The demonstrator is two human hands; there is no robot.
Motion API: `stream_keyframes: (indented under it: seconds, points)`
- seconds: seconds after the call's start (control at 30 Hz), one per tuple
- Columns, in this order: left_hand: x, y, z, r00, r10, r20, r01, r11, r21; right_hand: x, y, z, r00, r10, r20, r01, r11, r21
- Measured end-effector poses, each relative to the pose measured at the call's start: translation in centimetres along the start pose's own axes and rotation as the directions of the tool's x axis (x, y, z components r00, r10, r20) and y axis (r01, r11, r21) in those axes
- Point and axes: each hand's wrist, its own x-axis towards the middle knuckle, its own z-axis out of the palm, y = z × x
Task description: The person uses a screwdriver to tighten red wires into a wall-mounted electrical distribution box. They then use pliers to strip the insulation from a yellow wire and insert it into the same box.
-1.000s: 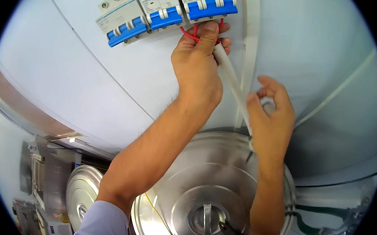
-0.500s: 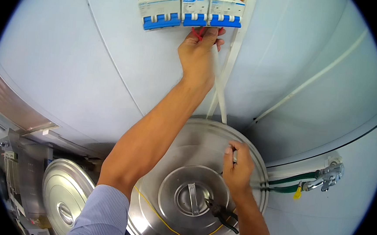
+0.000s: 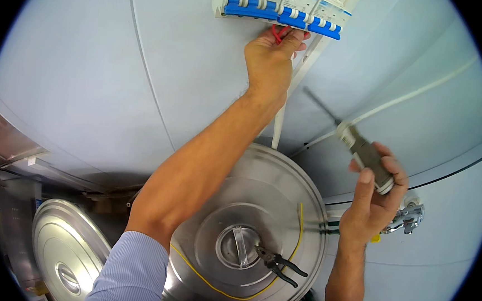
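Observation:
My left hand [image 3: 270, 63] reaches up to the underside of a row of circuit breakers [image 3: 284, 15] with blue switch levers. Its thumb and fingers are closed on red wires [image 3: 278, 34] that enter the breakers from below. In my right hand [image 3: 373, 200] is a screwdriver [image 3: 363, 154] with a dark grey and pale handle, its shaft slanting up and left toward the breakers, apart from them. Black-handled pliers [image 3: 280, 267] lie on a round steel lid [image 3: 203, 215] below, jaws beside its handle. A yellow wire [image 3: 231, 296] curves across the same lid.
White trunking [image 3: 309, 57] runs down the wall under the breakers. A second steel lid [image 3: 49, 249] leans at the lower left, near metal equipment [image 3: 16, 213]. To the right, a chrome tap [image 3: 409, 215] is fixed to the wall, with green hoses beside the large lid.
My right hand has risen from over the lid to the right and now shows the screwdriver tilted upward. The left hand stays at the red wires. The view has shifted slightly.

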Motion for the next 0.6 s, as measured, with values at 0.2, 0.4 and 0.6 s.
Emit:
stream_keyframes:
  seconds: [0.2, 0.4, 0.6]
  points:
    - [0.0, 0.2, -0.2, 1.0, 0.012, -0.008, -0.012, 1.0, -0.001, 2.5, -0.5, 3.3, 0.962, -0.268, -0.051, 0.267, 0.963, -0.031]
    - [-0.1, 0.1, -0.2, 1.0, 0.003, -0.019, -0.003, 1.0, -0.018, 3.3, -0.8, 4.5, 0.944, -0.321, -0.078, 0.313, 0.944, -0.099]
    - [-0.1, 0.0, -0.4, 1.0, 0.005, -0.008, -0.006, 0.999, -0.041, 3.9, -1.0, 4.8, 0.939, -0.34, -0.059, 0.33, 0.935, -0.131]
